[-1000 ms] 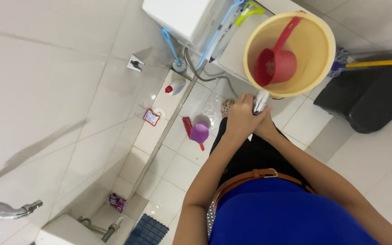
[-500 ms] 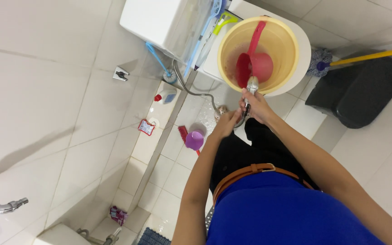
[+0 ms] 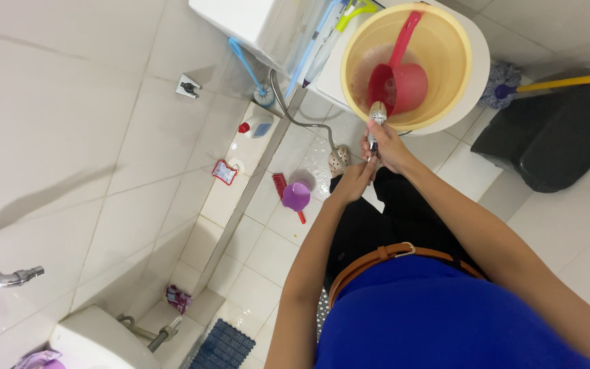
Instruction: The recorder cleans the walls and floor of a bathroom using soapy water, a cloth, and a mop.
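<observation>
My right hand (image 3: 389,145) grips a chrome spray nozzle (image 3: 376,117) and points it over the rim of a yellow bucket (image 3: 453,65). The bucket sits on a white toilet and holds a red scoop (image 3: 399,80) with its handle leaning up. My left hand (image 3: 355,179) rests just below, closed around the nozzle's hose end beside the right hand. The metal hose (image 3: 295,117) curves off toward the wall.
A white cistern (image 3: 240,19) stands at top. A purple cup (image 3: 296,195), a red brush (image 3: 279,184), a bottle (image 3: 254,125) and a blue toilet brush (image 3: 248,70) stand on the tiled floor. A black bin (image 3: 554,133) and a mop (image 3: 513,87) are at right. A tap (image 3: 5,277) juts at left.
The view has shifted slightly. My hands have kept the nozzle at the bucket's rim, and the red scoop has stayed inside the bucket.
</observation>
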